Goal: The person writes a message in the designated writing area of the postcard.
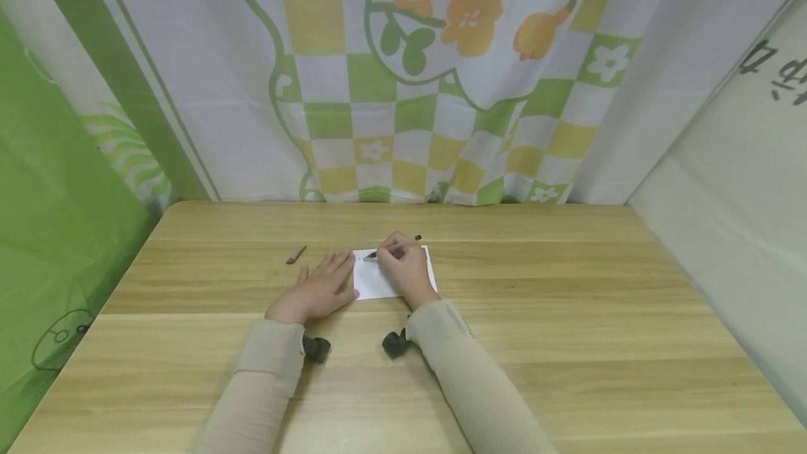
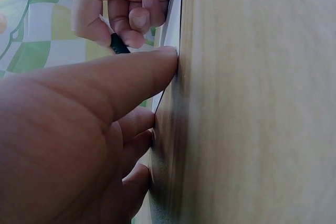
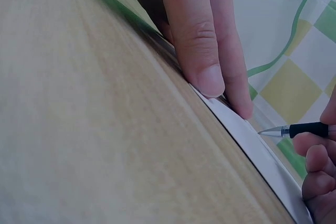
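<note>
Nearest, the two pale sleeves [image 1: 473,377] are angling inward over the bench [image 1: 567,314], and a small black device [image 1: 317,349] is sitting at each wrist. Just beyond, the white paper [image 1: 378,282] is lying flat on the bench between and partly under the hands, showing a few faint marks near its upper left corner. It is probably behaving as something light and bendy, prone to sliding or creasing, so holding it by flat pressure at an edge is seeming wise. The pen [image 3: 302,130] is slanting over it, looking light, stiff and smooth, and its dark section just behind the tip is offering the surest place for pinching. The left hand [image 1: 318,289] is lying palm down with its fingers extended, grasping nothing, its thumb and fingertips pressing at the paper's left edge. The right hand [image 1: 406,268] is bending over the paper's right part, its grip pinching the pen with curled fingers, the tip pointing leftward; whether it is touching the paper is hard to tell. Farther left, a small dark piece [image 1: 296,255] is lying apart, and behind the bench a patterned curtain [image 1: 429,76] is hanging.
</note>
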The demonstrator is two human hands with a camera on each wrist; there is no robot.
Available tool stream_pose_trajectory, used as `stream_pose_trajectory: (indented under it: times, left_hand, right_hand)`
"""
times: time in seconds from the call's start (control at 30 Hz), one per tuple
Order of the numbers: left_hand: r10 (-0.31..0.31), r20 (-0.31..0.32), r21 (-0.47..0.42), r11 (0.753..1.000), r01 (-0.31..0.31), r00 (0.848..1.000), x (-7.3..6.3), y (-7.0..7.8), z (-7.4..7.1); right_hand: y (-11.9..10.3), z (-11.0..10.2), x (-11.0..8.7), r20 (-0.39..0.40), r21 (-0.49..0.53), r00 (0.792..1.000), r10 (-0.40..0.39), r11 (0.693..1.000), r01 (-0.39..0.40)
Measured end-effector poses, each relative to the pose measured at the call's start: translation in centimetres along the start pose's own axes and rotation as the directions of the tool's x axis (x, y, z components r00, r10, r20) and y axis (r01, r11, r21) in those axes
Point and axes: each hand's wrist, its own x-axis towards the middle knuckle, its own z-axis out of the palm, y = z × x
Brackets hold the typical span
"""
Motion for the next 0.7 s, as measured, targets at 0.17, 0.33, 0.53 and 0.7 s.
stream_pose_trajectory:
  times: [0.17, 0.33, 0.53, 0.7]
  left_hand:
    - [-0.001, 0.001, 0.01, 1.0, 0.001, 1.0, 0.5, -0.7, 0.4]
    - [0.003, -0.001, 0.025, 1.0, -0.003, 1.0, 1.3, -1.8, 1.1]
    - [0.013, -0.012, 0.017, 1.0, -0.013, 1.0, 1.5, -2.2, 1.3]
    - [0.014, -0.013, 0.034, 0.999, -0.013, 1.0, 1.6, -2.2, 1.4]
  right_hand:
    - [0.1, 0.0, 0.1, 0.0, 0.02, 1.0, -0.023, 1.0, 0.023]
    - [0.1, -0.1, 0.0, -0.005, 0.051, 1.0, -0.022, 0.998, 0.022]
    - [0.0, -0.4, 0.1, -0.035, 0.076, 0.999, -0.035, 0.996, 0.038]
    - [0.1, -0.5, 0.1, -0.027, 0.057, 0.999, -0.037, 0.998, 0.039]
